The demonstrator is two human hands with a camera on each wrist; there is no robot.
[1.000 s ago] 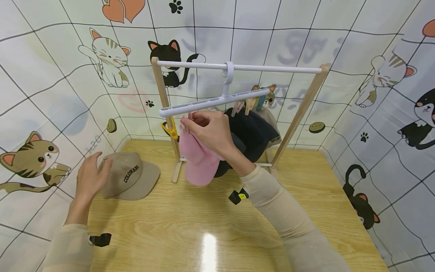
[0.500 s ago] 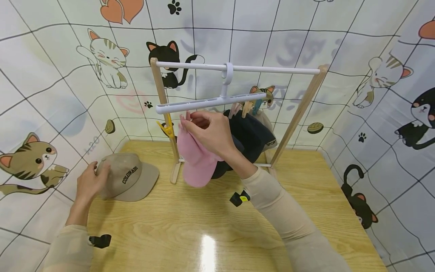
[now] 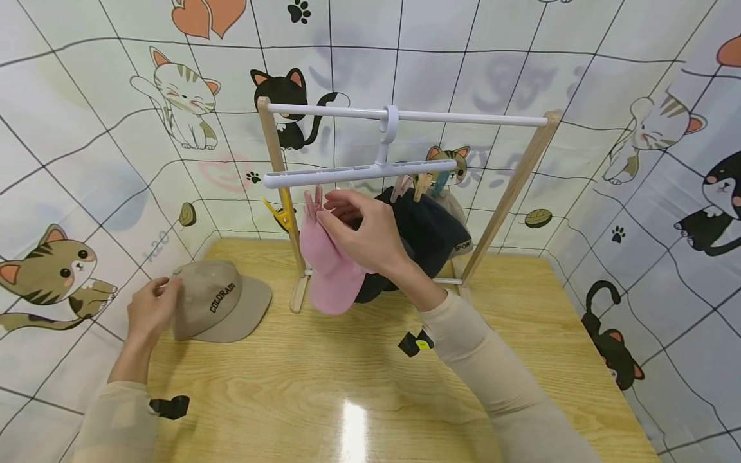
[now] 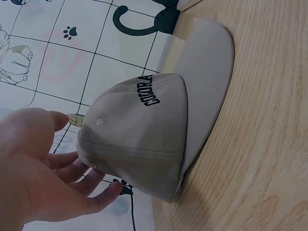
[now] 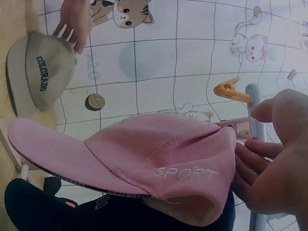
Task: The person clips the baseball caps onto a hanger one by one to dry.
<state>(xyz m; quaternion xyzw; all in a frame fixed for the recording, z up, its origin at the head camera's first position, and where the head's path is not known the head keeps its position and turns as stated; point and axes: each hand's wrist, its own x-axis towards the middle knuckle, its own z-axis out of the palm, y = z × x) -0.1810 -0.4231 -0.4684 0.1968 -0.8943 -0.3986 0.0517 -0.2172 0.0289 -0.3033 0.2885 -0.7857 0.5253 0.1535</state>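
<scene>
A pink cap [image 3: 336, 270] hangs by a pink clothespin [image 3: 313, 203] from the left end of the white hanger [image 3: 359, 172]. My right hand [image 3: 370, 235] is beside the pin and the cap's back edge, thumb and fingers apart, gripping nothing. In the right wrist view the cap's side reads SPORT [image 5: 185, 173]. On the left of the table, my left hand [image 3: 152, 308] is at the crown of a beige COLORADO cap [image 3: 211, 299]. In the left wrist view its fingertips reach the crown's back [image 4: 91, 163], thumb apart; whether they touch is unclear.
A wood-and-white rack [image 3: 463, 118] bears the hanger. Dark caps [image 3: 428, 225] and a grey-beige cap [image 3: 457, 209] hang at its right under clothespins [image 3: 422, 186]. A yellow clip [image 3: 282, 215] hangs at the hanger's left end. Cat-patterned cloth walls surround the wooden table [image 3: 278, 386].
My right thumb and fingers have come away from the pink clothespin and moved slightly right. The hanger's left end has risen a little. My left hand has shifted slightly left from the beige cap.
</scene>
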